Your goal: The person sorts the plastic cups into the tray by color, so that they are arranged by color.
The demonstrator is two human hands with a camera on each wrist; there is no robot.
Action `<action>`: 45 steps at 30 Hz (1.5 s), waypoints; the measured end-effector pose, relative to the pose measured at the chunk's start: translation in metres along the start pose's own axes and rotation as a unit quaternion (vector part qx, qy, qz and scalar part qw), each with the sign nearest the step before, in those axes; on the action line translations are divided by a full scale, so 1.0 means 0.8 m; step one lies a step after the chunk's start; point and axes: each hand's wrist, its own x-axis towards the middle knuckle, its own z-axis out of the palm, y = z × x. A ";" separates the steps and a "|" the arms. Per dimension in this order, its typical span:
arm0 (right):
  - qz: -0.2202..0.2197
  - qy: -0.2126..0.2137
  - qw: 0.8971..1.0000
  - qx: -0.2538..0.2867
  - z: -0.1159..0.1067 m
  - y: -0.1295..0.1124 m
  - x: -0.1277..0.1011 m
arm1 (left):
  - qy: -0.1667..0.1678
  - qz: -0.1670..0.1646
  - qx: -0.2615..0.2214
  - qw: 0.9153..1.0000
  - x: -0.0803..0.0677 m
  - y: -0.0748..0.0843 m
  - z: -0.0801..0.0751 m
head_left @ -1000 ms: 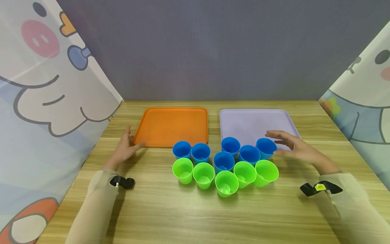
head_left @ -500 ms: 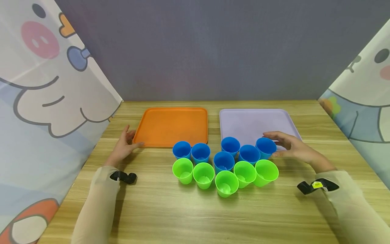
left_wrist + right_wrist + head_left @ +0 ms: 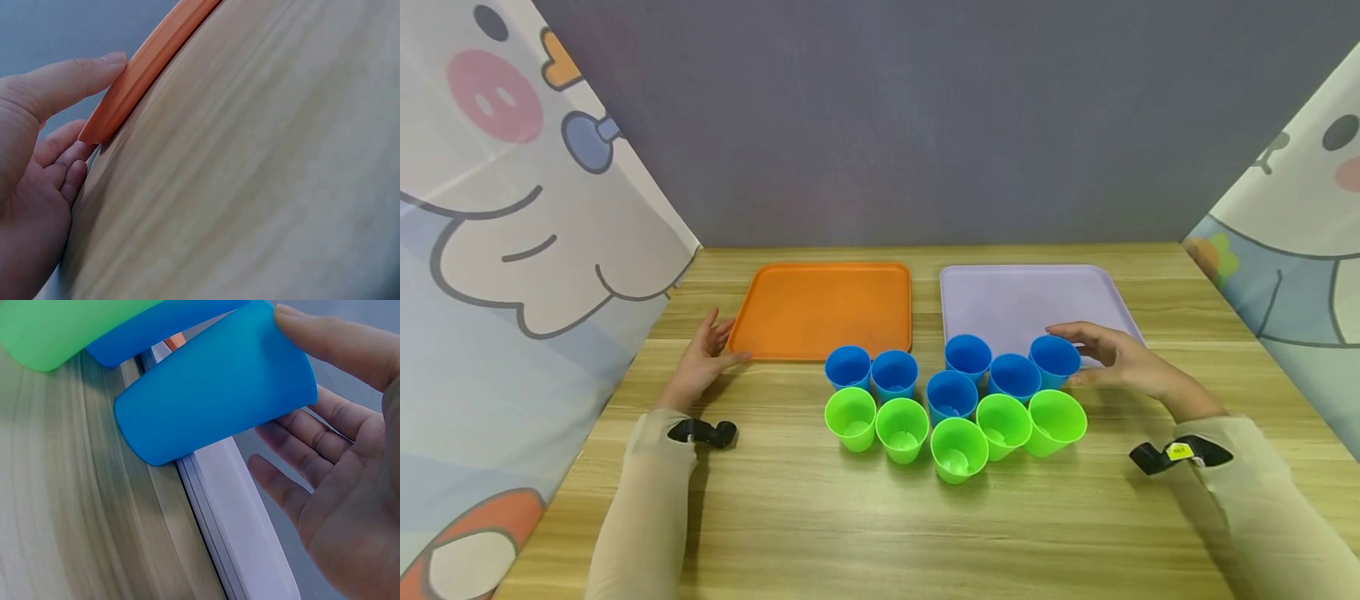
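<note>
our right hand [image 3: 1131,367] is cupped round the blue cup [image 3: 1055,362] at the right end of the back row, by the near edge of the lilac tray [image 3: 1105,292]; its fingers [image 3: 300,434] are spread and relaxed, the thumb touching the rim, not yet closed on the wall. our left hand [image 3: 703,362] rests on the table [image 3: 820,517] with loose fingers, the thumb against the corner of the orange tray [image 3: 134,81]. we judge the cup light, thin and smooth, likely to flex if squeezed, so a gentle grip round the upper wall just under the rim suits it, clear of the green cup [image 3: 1055,423] just in front
</note>
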 end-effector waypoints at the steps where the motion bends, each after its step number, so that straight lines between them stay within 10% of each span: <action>1: 0.000 0.000 1.000 0.000 0.000 0.000 0.000 | 0.001 0.001 -0.004 1.000 0.000 0.000 0.000; 45: -0.010 -0.015 0.999 -0.032 -0.033 -0.036 0.022 | -0.004 -0.007 -0.001 1.000 0.002 -0.004 -0.001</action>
